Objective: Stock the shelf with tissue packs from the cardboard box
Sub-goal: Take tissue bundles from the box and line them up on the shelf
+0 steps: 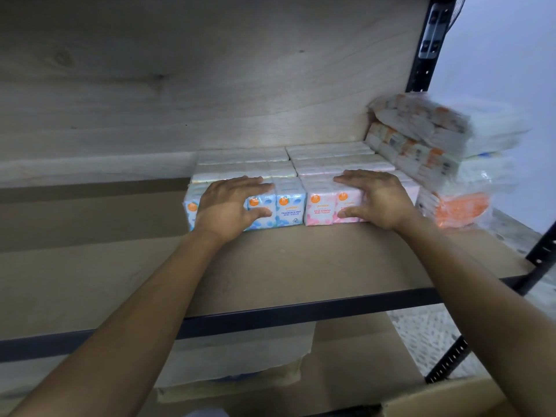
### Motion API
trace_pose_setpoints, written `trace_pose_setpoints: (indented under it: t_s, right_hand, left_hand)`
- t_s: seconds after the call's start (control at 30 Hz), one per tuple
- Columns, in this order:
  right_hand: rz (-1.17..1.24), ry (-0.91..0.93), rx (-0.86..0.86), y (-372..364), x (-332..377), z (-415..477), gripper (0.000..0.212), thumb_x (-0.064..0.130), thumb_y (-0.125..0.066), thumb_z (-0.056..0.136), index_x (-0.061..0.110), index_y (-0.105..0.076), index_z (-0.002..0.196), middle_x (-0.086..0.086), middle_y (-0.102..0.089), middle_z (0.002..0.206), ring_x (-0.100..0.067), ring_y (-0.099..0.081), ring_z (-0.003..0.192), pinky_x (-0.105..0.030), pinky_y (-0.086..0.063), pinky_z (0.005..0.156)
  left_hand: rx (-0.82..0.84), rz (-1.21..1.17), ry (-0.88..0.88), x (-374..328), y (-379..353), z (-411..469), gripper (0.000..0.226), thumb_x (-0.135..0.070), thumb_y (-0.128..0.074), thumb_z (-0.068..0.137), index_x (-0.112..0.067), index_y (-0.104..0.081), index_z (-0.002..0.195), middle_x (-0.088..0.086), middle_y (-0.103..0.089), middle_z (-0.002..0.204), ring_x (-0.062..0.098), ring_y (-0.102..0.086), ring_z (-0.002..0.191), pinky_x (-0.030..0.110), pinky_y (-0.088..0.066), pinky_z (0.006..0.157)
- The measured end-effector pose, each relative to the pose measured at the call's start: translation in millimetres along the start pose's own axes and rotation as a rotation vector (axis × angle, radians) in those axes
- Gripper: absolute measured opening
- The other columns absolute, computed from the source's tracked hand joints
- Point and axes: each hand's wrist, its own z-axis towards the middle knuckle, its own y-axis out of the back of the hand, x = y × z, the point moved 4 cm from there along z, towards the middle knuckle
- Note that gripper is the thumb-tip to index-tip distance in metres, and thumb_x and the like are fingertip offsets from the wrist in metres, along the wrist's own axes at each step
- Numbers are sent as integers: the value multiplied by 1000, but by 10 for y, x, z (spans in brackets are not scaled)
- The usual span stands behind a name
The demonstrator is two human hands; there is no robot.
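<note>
Two tissue packs stand side by side on the wooden shelf point(270, 266). The blue fragrance-free pack point(288, 206) is on the left, the pink rose-scented pack point(322, 206) on the right. My left hand point(231, 206) grips the blue pack over its top and front. My right hand point(373, 200) grips the pink pack the same way. More white-topped packs point(301, 161) sit in rows behind them. A corner of the cardboard box point(445, 398) shows at the bottom right.
A leaning stack of tissue packs point(436, 152) with orange print fills the shelf's right end, close to my right hand. Black metal uprights point(427, 49) frame the right side. The shelf's black front rail point(270, 320) runs across. Flattened cardboard point(240, 365) lies on the lower level.
</note>
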Motion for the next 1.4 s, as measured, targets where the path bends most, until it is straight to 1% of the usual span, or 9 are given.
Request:
trace_pose_setpoints:
  t_s: [0.27, 0.5, 0.6, 0.73, 0.87, 1.03, 1.17, 1.27, 1.4]
  right_hand:
    - [-22, -81, 133, 58, 106, -3, 78, 48, -78, 67, 33, -46, 137, 3, -40, 149, -16, -35, 137, -44, -24, 114]
    - [44, -133, 112, 252, 257, -87, 66, 45, -75, 72, 29, -53, 132, 1, -44, 146, -18, -42, 133, -31, -33, 108]
    - [59, -150, 87, 356, 366, -195, 56, 45, -71, 77, 27, -56, 128, 0, -49, 143, -18, -46, 129, -31, -37, 104]
    - [126, -183, 46, 491, 573, -414, 46, 38, -67, 84, 22, -59, 125, 2, -54, 137, -16, -50, 121, -22, -33, 96]
    - [180, -225, 47, 576, 790, -681, 44, 37, -66, 86, 22, -59, 126, 2, -54, 136, -16, -46, 127, -17, -27, 95]
    - [210, -286, 32, 653, 1028, -1148, 42, 39, -62, 87, 25, -58, 127, 5, -54, 137, -12, -45, 127, -13, -26, 92]
    - [259, -324, 8, 715, 1155, -1571, 40, 41, -63, 86, 23, -62, 122, 2, -59, 130, -13, -50, 123, -20, -33, 99]
    - [296, -377, -21, 778, 1198, -1967, 41, 42, -62, 87, 22, -61, 123, 4, -59, 130, -11, -50, 122, -19, -35, 96]
    - [291, -432, -60, 876, 1243, -2509, 41, 43, -59, 89, 23, -60, 124, 8, -60, 128, -8, -50, 122, -23, -37, 100]
  left_hand:
    - [97, -37, 15, -61, 86, -9, 54, -53, -67, 81, -45, -51, 132, -19, -45, 145, 8, -36, 138, 32, -27, 113]
    - [133, -2, -8, -223, 171, -22, 58, -47, -62, 87, -38, -42, 140, -11, -38, 151, 12, -28, 142, 34, -12, 119]
    - [69, -72, -11, -347, 241, -85, 53, -43, -64, 87, -33, -50, 137, -7, -46, 147, 15, -37, 138, 38, -23, 116]
    - [19, -171, -17, -533, 322, -267, 46, -38, -65, 86, -29, -58, 130, -4, -56, 138, 16, -50, 127, 36, -36, 109]
    - [31, -225, 17, -741, 396, -515, 43, -38, -63, 88, -29, -58, 130, -6, -56, 137, 15, -49, 127, 29, -32, 105]
    - [84, -335, 52, -1050, 478, -888, 41, -39, -57, 92, -30, -56, 132, -4, -52, 141, 17, -44, 131, 32, -31, 109]
    - [132, -460, 36, -1370, 444, -1187, 39, -42, -55, 93, -36, -54, 131, -6, -51, 141, 14, -44, 131, 28, -31, 104]
    - [155, -563, 41, -1646, 372, -1395, 37, -42, -54, 93, -37, -56, 130, -9, -50, 142, 13, -43, 131, 28, -31, 104]
    - [225, -688, 1, -2057, 192, -1678, 38, -42, -55, 93, -39, -55, 130, -13, -53, 139, 11, -49, 127, 31, -39, 105]
